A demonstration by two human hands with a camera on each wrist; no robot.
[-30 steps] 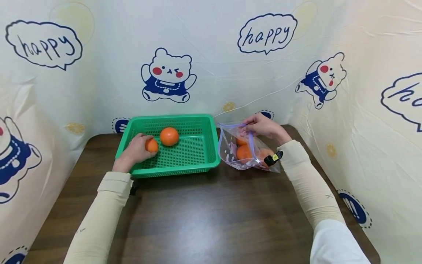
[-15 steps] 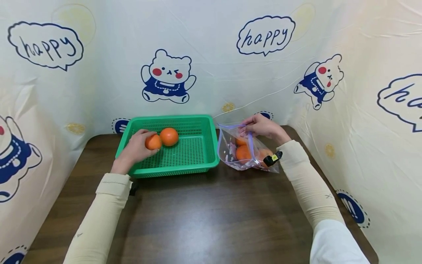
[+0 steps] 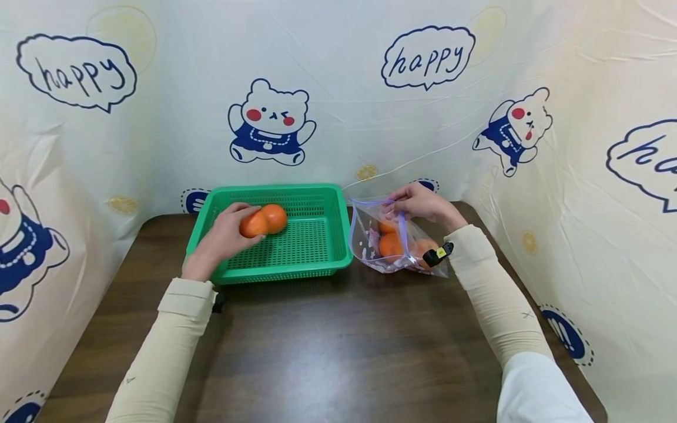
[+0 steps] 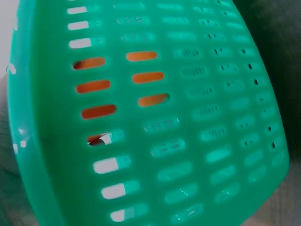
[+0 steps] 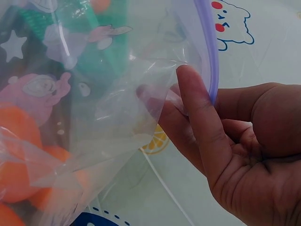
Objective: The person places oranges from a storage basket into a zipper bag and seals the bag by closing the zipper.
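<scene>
In the head view my left hand (image 3: 224, 235) reaches into the green plastic basket (image 3: 285, 271) and grips an orange (image 3: 255, 225), thumb on the near side and fingers on the far side. The held orange overlaps a second orange (image 3: 277, 218) in the basket; whether they touch I cannot tell. My right hand (image 3: 423, 204) pinches the purple-edged rim of a clear zip bag (image 3: 364, 249). Inside the bag lie several oranges (image 3: 390, 244). The right wrist view shows thumb and fingers on the bag's film. Only the basket's slotted wall (image 4: 188, 136), with orange behind it, fills the left wrist view.
Basket and bag stand side by side on a brown wooden table (image 3: 317, 335), near its back edge. A printed cloth (image 3: 344, 117) with bears hangs behind and along both sides. A small black camera (image 3: 438, 254) sits at the right wrist, in front of the bag.
The left hand has moved right with its orange, close up to the second orange. The right hand and the bag have stayed nearly in place.
</scene>
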